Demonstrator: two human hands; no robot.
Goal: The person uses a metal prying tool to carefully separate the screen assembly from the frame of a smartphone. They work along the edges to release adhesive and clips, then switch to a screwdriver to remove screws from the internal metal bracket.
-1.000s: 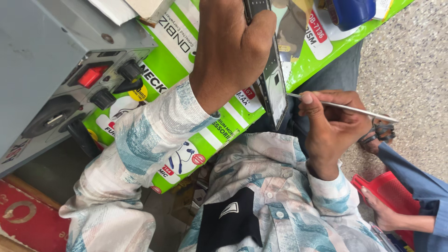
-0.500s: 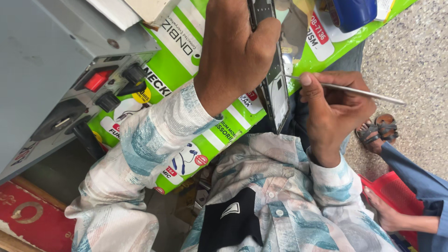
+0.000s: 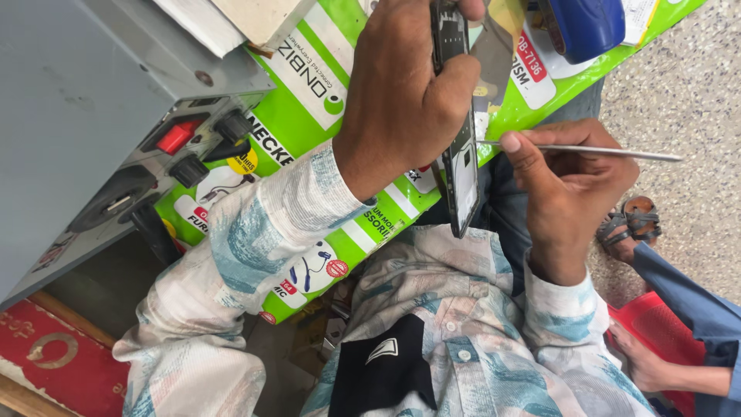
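The grip of the left hand [image 3: 401, 93] was closed around an opened phone [image 3: 461, 154], holding it on its edge above the green printed sheet [image 3: 309, 77] on the tabletop, so the inner board faced the right side. The right hand [image 3: 567, 189] pinched a thin metal tool [image 3: 594, 150] between thumb and fingers, closed on it like on a pen. Compared with one second before, the phone was turned a little more upright and raised, and the tool was now almost level, its tip touching the side of the phone near the middle. Before, the tip was apart from the phone. I judge that the work had passed from bringing the tool near to working at the phone's edge. A grey box with a red switch [image 3: 176, 137] stood to the left. Another person's hand [image 3: 641, 363] rested at the lower right, near a red seat [image 3: 656, 328].
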